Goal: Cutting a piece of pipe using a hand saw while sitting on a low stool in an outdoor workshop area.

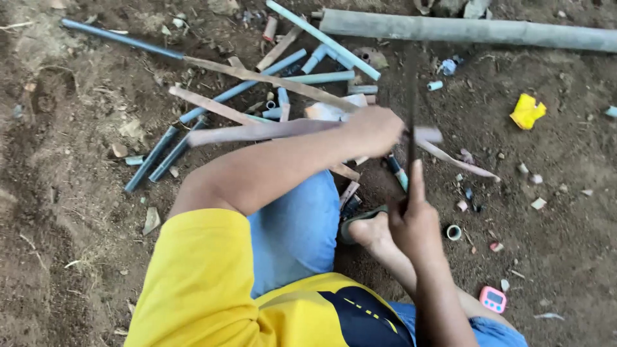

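Observation:
My left hand (374,128) is closed around a long greyish pipe piece (257,133) that lies level across the view, its short end sticking out to the right of the fist. My right hand (414,226) grips a thin dark blade (411,103) that stands nearly upright, with the forefinger stretched along it. The blade crosses the pipe just right of my left hand. Both pipe and blade look blurred. My sandalled foot (365,226) rests on the soil beneath the pipe.
Several blue-grey pipe offcuts and wooden slats (244,87) lie piled on the dirt beyond my hands. A thick grey pipe (463,29) runs along the top. A yellow crumpled scrap (527,110), a small ring fitting (454,232) and a pink pocket timer (493,299) lie to the right.

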